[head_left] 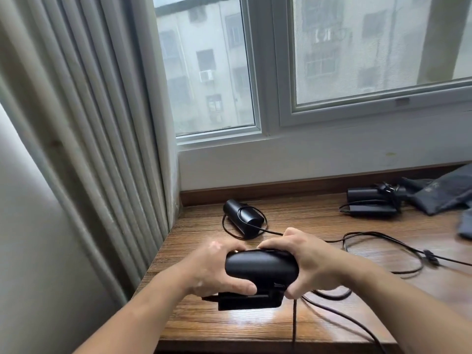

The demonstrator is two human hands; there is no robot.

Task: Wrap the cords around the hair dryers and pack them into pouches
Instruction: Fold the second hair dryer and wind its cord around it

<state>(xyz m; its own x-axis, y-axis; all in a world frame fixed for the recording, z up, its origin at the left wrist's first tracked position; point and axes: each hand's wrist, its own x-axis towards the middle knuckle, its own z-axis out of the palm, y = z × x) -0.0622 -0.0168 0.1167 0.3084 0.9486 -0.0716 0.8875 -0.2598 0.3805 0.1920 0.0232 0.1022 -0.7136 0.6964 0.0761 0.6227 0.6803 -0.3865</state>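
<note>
I hold a black hair dryer (260,268) just above the wooden table (204,320), near its front edge. My left hand (217,269) grips its left end, thumb underneath. My right hand (304,261) grips its right end with fingers curled over the top. Its folded handle (249,301) shows below the barrel. Its black cord (383,254) trails loose to the right in loops. A second black hair dryer (242,221) lies further back with cord looped around it. Another wrapped dryer (370,203) lies at the back right beside a dark grey pouch (439,195).
Grey curtains (89,149) hang at the left of the table. A white window sill wall (306,162) and window run behind it. Another piece of grey fabric (464,226) lies at the right edge.
</note>
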